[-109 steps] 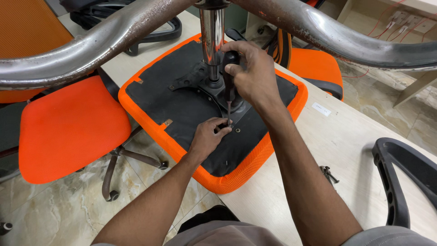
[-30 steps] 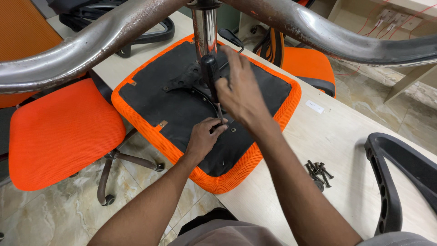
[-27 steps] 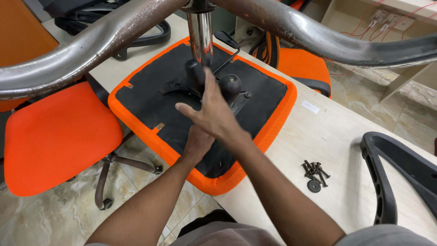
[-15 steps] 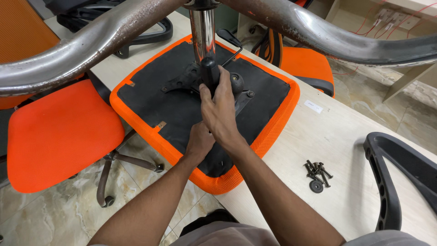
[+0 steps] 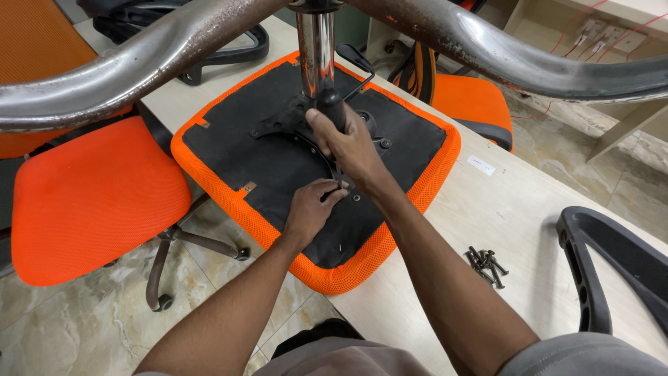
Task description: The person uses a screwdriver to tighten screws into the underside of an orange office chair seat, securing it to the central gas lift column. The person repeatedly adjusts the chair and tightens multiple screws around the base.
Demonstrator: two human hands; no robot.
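An upturned office chair seat (image 5: 278,174), black underneath with an orange mesh edge, lies on a pale wooden table (image 5: 515,216), one corner hanging past the table's near edge; a black metal mounting plate (image 5: 292,122) sits at its centre, and a chrome gas-lift column (image 5: 315,49) rises from it to the worn steel legs of the chair base (image 5: 139,69) spreading overhead; the right hand (image 5: 348,143) is closed tight around the black handle of a screwdriver (image 5: 332,115), held upright just beside the column, its shaft running down behind the fingers toward the seat underside; the left hand (image 5: 311,209) rests on the black underside just below it, fingers curled in with thumb and forefinger pinched together at the screwdriver's lower end, though whether they have hold of a screw there I cannot tell; a small heap of dark screws (image 5: 486,264) lies on the table to the right, well apart from both hands; a black plastic armrest (image 5: 605,271) lies further right at the table's edge; a second orange chair (image 5: 90,202) stands on the marble floor at the left, and another orange seat (image 5: 473,101) shows beyond the table.
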